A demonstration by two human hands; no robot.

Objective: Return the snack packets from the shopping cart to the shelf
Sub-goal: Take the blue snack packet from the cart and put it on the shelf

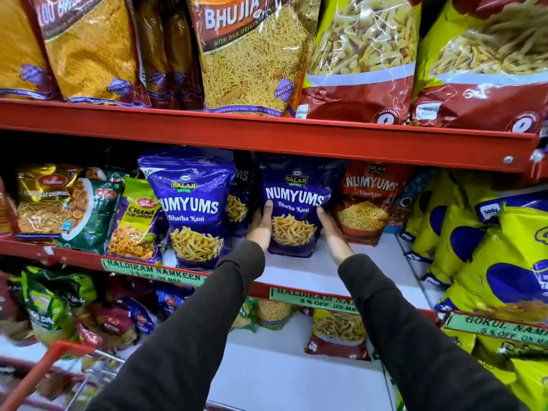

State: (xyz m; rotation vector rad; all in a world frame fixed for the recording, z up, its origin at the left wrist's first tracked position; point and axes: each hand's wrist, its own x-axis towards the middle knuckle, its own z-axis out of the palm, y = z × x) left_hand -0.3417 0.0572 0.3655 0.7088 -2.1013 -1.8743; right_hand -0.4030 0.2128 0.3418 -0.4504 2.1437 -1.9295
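Note:
A purple Numyums Bhatha Kani packet (pixel 295 203) stands upright on the white middle shelf (pixel 370 268). My left hand (pixel 261 225) presses its left side and my right hand (pixel 332 232) holds its right side, fingers flat against it. A second purple Numyums packet (pixel 194 206) stands to its left near the shelf front. A red Numyums packet (pixel 366 203) stands to its right. The shopping cart (pixel 56 369) with its red handle shows at the bottom left, its contents blurred.
Large Bhujia packets (pixel 249 54) fill the red top shelf (pixel 267 134). Yellow-and-blue packets (pixel 489 256) crowd the right. Green and gold packets (pixel 89 215) sit at the left. More packets lie on the lower shelf (pixel 296 378).

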